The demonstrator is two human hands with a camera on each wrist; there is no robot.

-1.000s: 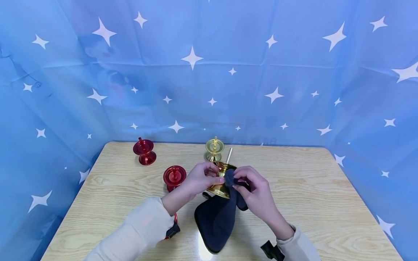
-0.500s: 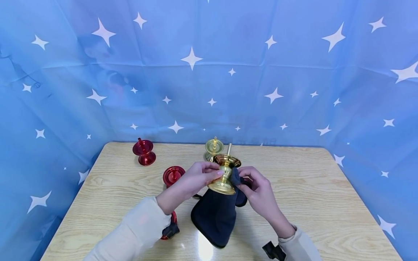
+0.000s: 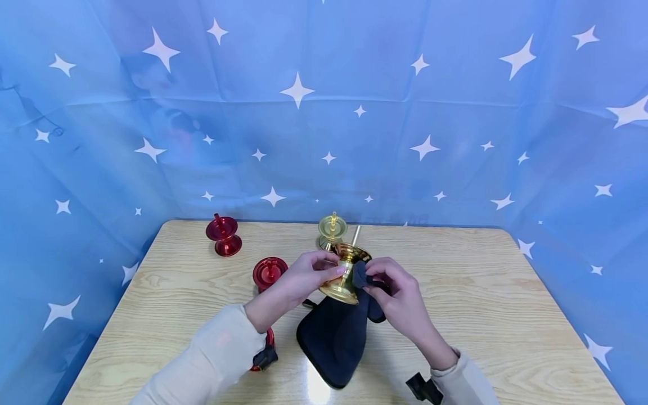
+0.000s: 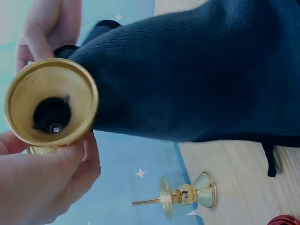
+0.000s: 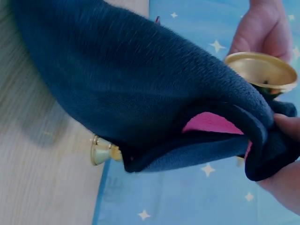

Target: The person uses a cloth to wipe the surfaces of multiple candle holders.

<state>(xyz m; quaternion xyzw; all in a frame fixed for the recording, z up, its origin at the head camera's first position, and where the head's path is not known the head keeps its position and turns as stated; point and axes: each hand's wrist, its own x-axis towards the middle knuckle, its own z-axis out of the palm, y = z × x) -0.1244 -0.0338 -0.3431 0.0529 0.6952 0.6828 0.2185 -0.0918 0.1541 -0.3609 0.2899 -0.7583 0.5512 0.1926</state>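
Note:
A shiny gold candle holder (image 3: 340, 291), with a pin rising from its dish, is held above the table by my left hand (image 3: 312, 277). It leans slightly, top toward the right. The left wrist view looks into its hollow base (image 4: 51, 101). My right hand (image 3: 400, 292) pinches a bunched part of a dark navy cloth (image 3: 334, 343) against the holder's right side. The rest of that cloth hangs down below the holder. In the right wrist view a pink underside (image 5: 213, 123) shows in a fold of the cloth.
Behind the held one stands a second gold candle holder (image 3: 332, 228). A red candle holder (image 3: 223, 233) is at the back left, another red one (image 3: 270, 273) beside my left forearm, and a red thing (image 3: 270, 337) is partly hidden by the sleeve. A starry blue curtain (image 3: 354, 135) encloses the table.
The gold candle holder tilted more upright and rose a little, then leaned back and dipped slightly. The cloth swung a little left. Both hands keep their hold.

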